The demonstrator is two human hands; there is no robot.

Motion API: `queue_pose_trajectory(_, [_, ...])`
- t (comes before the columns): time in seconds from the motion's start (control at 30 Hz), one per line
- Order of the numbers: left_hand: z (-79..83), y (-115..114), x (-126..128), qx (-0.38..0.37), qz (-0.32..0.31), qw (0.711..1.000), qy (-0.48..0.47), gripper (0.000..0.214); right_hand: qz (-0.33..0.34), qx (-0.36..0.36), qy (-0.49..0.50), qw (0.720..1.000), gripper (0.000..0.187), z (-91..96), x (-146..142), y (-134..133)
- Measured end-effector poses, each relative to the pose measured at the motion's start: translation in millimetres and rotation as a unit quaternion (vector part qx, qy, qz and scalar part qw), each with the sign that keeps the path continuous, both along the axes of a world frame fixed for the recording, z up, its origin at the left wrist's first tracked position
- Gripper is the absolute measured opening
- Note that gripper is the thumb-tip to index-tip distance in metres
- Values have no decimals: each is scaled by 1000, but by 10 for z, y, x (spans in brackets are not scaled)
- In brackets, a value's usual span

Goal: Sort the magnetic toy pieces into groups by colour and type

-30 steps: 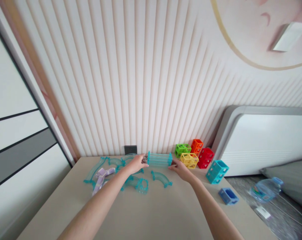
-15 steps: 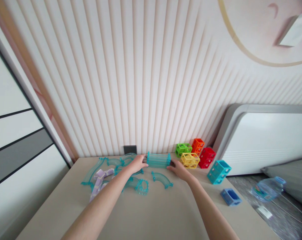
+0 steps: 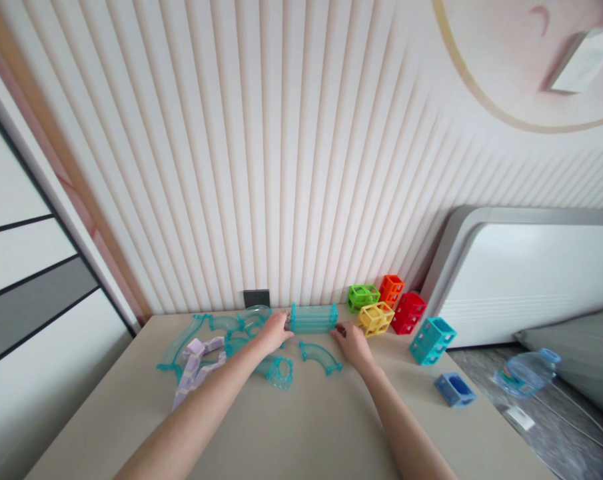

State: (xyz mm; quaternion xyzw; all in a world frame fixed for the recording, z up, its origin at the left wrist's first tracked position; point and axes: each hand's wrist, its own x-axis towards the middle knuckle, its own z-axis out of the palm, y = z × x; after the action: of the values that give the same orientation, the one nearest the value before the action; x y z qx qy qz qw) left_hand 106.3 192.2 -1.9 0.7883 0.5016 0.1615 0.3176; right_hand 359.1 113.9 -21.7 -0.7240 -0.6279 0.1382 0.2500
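The left hand (image 3: 272,333) and the right hand (image 3: 350,347) sit at opposite ends of a clear teal tube section (image 3: 314,319), fingers curled in against it, though whether they pinch it or only touch it cannot be told. Just below the gap between the hands, a curved teal track piece (image 3: 318,358) lies on the beige table (image 3: 301,433), with a teal cage block (image 3: 280,373) just under the left hand and clear teal track pieces (image 3: 181,343) and lilac track pieces (image 3: 196,360) beyond it. Past the right hand stand a yellow cage block (image 3: 375,319) and a red cage block (image 3: 408,313).
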Motion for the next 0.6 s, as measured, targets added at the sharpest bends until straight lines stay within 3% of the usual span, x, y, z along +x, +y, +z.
queue_pose_trajectory(0.37, [-99, 131, 120, 35, 23, 998, 51, 28, -92, -20, -35, 995, 27, 58, -175, 59])
queue_pose_trajectory(0.6, [-158, 287, 244, 44, 33, 995, 89, 37, -128, -47, -52, 989, 30, 68, -182, 218])
